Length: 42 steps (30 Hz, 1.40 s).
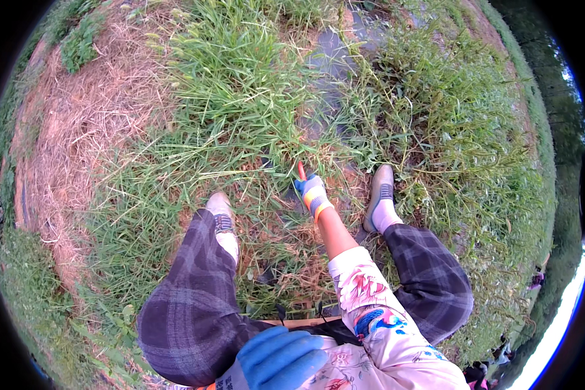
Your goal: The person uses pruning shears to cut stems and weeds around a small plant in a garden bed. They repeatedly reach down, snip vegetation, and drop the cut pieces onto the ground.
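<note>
My right hand (313, 192), in a grey and blue coated work glove with an orange and yellow cuff, reaches down between my feet. It is closed around a red handle (301, 170), whose far end is hidden in the grass. Green grass (239, 107) stands just beyond that hand. Close to my body, my left hand (280, 358) wears a blue-coated glove, its fingers side by side and slightly bent. Its palm side is hidden, so whether it holds anything cannot be told.
Dark plastic ground sheet (329, 73) shows between the plants. Leafy weeds (434, 107) grow at the right; dry straw (97, 117) covers soil at the left. My shoes (382, 187) stand on either side. Other people are partly visible at the lower right edge and the far left.
</note>
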Each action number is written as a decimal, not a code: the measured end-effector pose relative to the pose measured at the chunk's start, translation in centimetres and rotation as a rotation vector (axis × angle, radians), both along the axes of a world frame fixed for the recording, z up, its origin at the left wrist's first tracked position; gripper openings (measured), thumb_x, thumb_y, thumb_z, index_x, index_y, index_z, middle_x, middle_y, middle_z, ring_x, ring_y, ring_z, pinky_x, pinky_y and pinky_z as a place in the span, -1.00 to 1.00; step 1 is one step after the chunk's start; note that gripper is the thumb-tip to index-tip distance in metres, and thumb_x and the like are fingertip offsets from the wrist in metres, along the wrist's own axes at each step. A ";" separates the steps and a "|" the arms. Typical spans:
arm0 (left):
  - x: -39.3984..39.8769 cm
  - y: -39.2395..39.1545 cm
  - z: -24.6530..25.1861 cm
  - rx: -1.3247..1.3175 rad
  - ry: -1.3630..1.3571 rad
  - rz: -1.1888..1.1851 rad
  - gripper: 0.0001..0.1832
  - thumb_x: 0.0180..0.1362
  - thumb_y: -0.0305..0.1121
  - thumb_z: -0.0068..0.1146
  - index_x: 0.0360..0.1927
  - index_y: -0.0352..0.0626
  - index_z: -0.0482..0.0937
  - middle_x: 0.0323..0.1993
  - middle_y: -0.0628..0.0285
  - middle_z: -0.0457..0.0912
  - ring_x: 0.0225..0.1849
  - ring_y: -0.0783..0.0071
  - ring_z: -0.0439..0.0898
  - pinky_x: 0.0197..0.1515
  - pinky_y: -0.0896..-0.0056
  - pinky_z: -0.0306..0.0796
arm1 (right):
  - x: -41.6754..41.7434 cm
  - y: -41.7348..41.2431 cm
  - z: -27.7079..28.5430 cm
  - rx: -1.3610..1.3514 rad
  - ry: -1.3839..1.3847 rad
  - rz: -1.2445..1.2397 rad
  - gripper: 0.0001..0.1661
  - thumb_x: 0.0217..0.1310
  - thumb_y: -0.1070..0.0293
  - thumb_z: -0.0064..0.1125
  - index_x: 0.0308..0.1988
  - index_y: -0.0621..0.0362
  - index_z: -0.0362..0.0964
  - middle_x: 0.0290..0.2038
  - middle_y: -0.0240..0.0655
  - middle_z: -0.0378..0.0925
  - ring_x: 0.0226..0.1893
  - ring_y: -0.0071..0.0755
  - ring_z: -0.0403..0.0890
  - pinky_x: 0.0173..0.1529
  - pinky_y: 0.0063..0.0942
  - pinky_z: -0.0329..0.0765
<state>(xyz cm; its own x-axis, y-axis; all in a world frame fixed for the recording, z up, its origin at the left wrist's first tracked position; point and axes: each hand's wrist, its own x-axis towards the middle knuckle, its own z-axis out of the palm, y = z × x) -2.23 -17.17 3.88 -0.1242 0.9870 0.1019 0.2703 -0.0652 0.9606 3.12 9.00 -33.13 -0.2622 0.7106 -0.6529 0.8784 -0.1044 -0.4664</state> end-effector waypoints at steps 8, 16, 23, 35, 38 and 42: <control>-1.1 0.7 1.3 -0.110 0.001 -0.089 -0.44 0.04 -0.17 0.18 0.03 -0.38 0.43 0.01 -0.11 0.47 0.04 -0.12 0.45 0.15 -0.06 0.27 | 1.5 -0.4 -1.9 -0.030 0.089 -0.064 -0.53 -0.07 0.14 0.24 -0.24 0.33 0.47 -0.44 0.03 0.57 -0.43 -0.01 0.60 -0.31 -0.22 0.47; -0.8 0.3 1.0 -0.103 0.009 -0.078 -0.44 0.03 -0.16 0.18 0.02 -0.36 0.43 0.00 -0.09 0.47 0.04 -0.12 0.46 0.15 -0.07 0.27 | 2.0 -0.4 4.0 0.045 -0.059 0.114 -0.36 -0.14 0.13 0.16 -0.01 0.21 0.40 -0.20 0.02 0.58 -0.20 0.03 0.60 -0.09 -0.22 0.47; -0.8 0.5 1.2 -0.103 0.016 -0.080 -0.45 0.03 -0.16 0.18 0.00 -0.36 0.44 0.00 -0.09 0.47 0.03 -0.13 0.46 0.15 -0.08 0.27 | 0.6 0.6 7.7 0.240 -0.276 0.289 -0.45 -0.05 0.11 0.10 -0.03 0.10 0.45 -0.16 -0.03 0.58 -0.14 -0.01 0.60 -0.05 -0.20 0.49; -0.5 0.3 0.5 -0.051 0.011 -0.031 -0.46 0.06 -0.15 0.16 0.01 -0.37 0.44 -0.01 -0.10 0.48 0.01 -0.13 0.47 0.14 -0.09 0.28 | -3.4 1.9 6.5 0.410 -0.586 0.454 -0.54 0.15 0.02 0.11 -0.03 0.04 0.45 -0.02 -0.28 0.51 0.04 -0.19 0.49 0.04 -0.23 0.37; -0.5 0.2 0.4 -0.049 -0.009 -0.027 -0.47 0.07 -0.15 0.15 0.01 -0.37 0.44 -0.01 -0.10 0.47 0.01 -0.13 0.47 0.14 -0.10 0.28 | -4.1 1.9 5.8 0.415 -0.576 0.411 -0.59 0.16 0.09 0.09 -0.05 0.05 0.44 -0.01 -0.28 0.51 0.05 -0.18 0.48 0.05 -0.22 0.37; -0.9 0.4 0.7 -0.065 -0.002 -0.066 -0.47 0.08 -0.14 0.14 0.00 -0.37 0.44 -0.01 -0.11 0.47 0.01 -0.13 0.47 0.13 -0.09 0.29 | -3.4 3.0 4.3 0.304 -0.437 0.380 -0.54 0.19 0.01 0.01 -0.05 0.09 0.45 -0.08 -0.14 0.57 -0.04 -0.12 0.58 -0.03 -0.22 0.45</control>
<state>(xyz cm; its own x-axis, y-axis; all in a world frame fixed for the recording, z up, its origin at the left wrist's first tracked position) -3.09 -16.78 4.60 -0.0592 0.9975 0.0376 0.2652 -0.0206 0.9640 -0.25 11.99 -28.87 -0.2872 0.7907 -0.5407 0.9435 0.3309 -0.0173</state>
